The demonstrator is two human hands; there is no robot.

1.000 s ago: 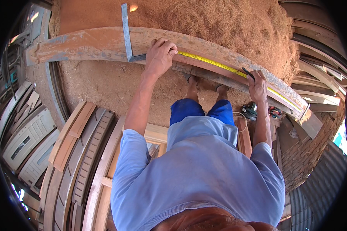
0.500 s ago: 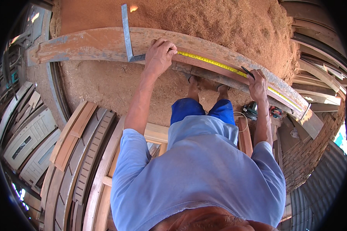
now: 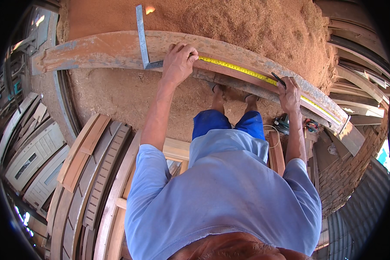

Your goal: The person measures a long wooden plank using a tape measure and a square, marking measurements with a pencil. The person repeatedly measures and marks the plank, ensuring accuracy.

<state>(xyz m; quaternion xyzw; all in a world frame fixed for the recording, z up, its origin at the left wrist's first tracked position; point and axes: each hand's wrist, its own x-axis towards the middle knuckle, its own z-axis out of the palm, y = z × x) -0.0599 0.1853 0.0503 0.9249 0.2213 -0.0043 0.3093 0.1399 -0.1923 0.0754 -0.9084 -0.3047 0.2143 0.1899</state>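
The left hand (image 3: pixel 179 63) pinches a yellow measuring tape (image 3: pixel 238 67) at its visible left end; the right hand (image 3: pixel 290 94) grips a dark, pen-like tool (image 3: pixel 278 79) above it. The tape runs along a long wooden beam (image 3: pixel 89 50) — metal square (image 3: pixel 141 37) beside the left hand, sawdust (image 3: pixel 255 28) beyond.

Shirt (image 3: pixel 229 182): pale blue, short sleeves (image 3: pixel 146 171) | collar (image 3: pixel 223 228): ribbed | shorts (image 3: pixel 211 123): bright blue | footwear (image 3: pixel 214 88): dark, probably sandals

Tape (image 3: pixel 236 67) marks are way too tiny to read, and its left end's lost behind the left hand (image 3: pixel 178 65). Right hand (image 3: pixel 290 96) blocks another stretch, plus part of some pen/pencil (image 3: pixel 278 79), can't tell which. Sawdust (image 3: pixel 255 26) runs off the top.
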